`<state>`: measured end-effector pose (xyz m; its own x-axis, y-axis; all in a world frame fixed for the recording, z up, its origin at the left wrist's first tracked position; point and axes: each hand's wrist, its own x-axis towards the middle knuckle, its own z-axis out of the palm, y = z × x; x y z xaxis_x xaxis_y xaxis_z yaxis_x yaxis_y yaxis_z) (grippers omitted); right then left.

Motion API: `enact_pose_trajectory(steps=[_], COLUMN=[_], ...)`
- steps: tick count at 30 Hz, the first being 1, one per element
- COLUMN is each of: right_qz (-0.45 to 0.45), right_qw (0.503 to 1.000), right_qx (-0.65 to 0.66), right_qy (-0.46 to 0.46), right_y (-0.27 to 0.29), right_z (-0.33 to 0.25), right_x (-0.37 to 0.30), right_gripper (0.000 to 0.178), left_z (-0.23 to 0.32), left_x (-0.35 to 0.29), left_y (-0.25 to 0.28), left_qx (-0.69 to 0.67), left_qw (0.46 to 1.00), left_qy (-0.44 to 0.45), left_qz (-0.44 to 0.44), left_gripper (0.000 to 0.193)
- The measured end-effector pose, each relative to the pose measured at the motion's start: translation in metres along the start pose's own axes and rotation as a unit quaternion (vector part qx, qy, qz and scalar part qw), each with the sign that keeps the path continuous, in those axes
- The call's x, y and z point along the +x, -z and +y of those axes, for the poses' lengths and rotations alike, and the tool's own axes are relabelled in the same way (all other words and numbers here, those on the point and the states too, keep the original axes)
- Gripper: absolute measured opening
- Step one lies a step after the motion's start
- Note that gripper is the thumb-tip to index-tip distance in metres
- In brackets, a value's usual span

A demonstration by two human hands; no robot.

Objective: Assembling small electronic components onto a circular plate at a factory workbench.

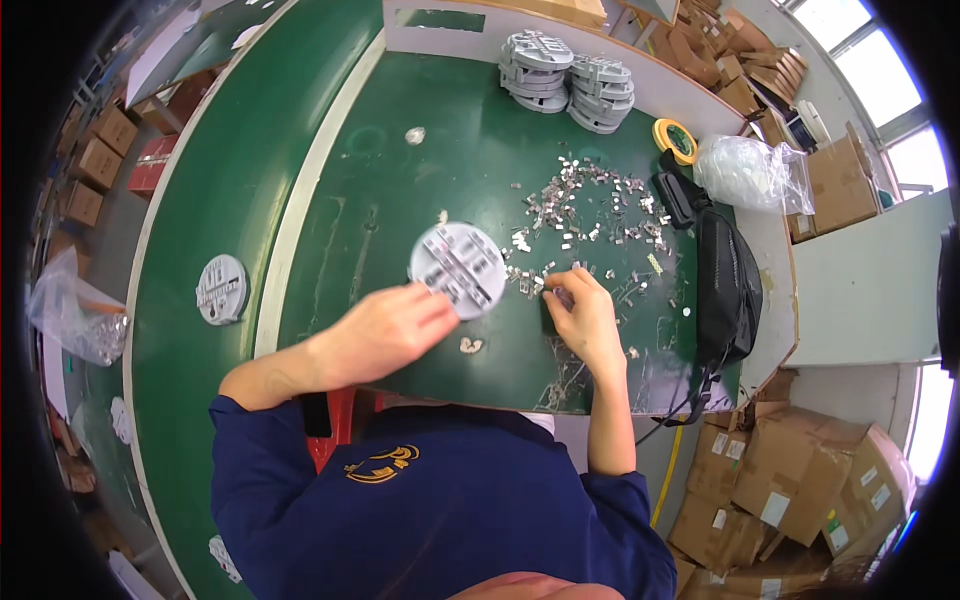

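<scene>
A round light-grey plastic disc (455, 255) with raised bars and slots lies on the green bench in front of me. My left hand (395, 325) grips its lower left edge, with the fingers curled over the rim. To the right of the disc, my right hand (588, 318) is down among small loose metal pieces (560, 205). Its thumb and fingertips are pinched together, and what is between them is too small to make out. The metal pieces are scattered over the bench from the disc's right side to beyond my right hand.
Two stacks of similar grey discs (537, 70) stand at the far edge. A yellow tape roll (676, 141), a clear plastic bag (745, 172) and a black bag (728, 285) line the right. Another disc (222, 290) lies on the green strip at left. Cardboard boxes (800, 465) are piled at lower right.
</scene>
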<state>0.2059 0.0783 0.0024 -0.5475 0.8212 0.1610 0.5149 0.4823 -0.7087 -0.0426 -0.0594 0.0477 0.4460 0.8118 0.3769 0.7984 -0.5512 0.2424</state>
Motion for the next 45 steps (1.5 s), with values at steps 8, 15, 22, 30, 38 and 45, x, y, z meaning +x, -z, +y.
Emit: enact_pose_trajectory(steps=[8,15,22,30,38,45], right_qz=[-0.021,-0.039,0.000,-0.010,-0.019,-0.117], right_qw=[0.998,0.998,0.997,0.983,0.929,0.934], right_qx=[-0.046,-0.035,-0.062,0.159,0.342,0.309], right_qy=[0.025,0.025,0.055,-0.092,-0.142,-0.133], right_y=[-0.001,-0.009,-0.018,0.005,0.003,0.001], right_z=[0.006,-0.001,0.007,-0.014,-0.027,-0.026], right_x=[-0.020,-0.019,-0.023,-0.012,0.007,-0.032], right_gripper=[0.015,0.011,0.013,0.010,0.018,0.013], left_z=[0.043,0.042,0.052,0.050,0.050,0.052], left_x=[-0.036,-0.009,0.008,-0.007,-0.019,-0.023], left_y=[-0.035,-0.039,-0.070,-0.074,-0.084,-0.093], left_qx=[0.006,-0.017,0.018,-0.105,-0.265,-0.336], left_qw=[0.994,0.979,0.954,0.986,0.939,0.889], left_qy=[-0.005,0.199,0.292,0.129,0.196,0.269], left_qz=[-0.110,-0.035,-0.068,-0.034,0.096,0.156], left_gripper=[0.024,0.076,0.108,0.101,0.061,0.016])
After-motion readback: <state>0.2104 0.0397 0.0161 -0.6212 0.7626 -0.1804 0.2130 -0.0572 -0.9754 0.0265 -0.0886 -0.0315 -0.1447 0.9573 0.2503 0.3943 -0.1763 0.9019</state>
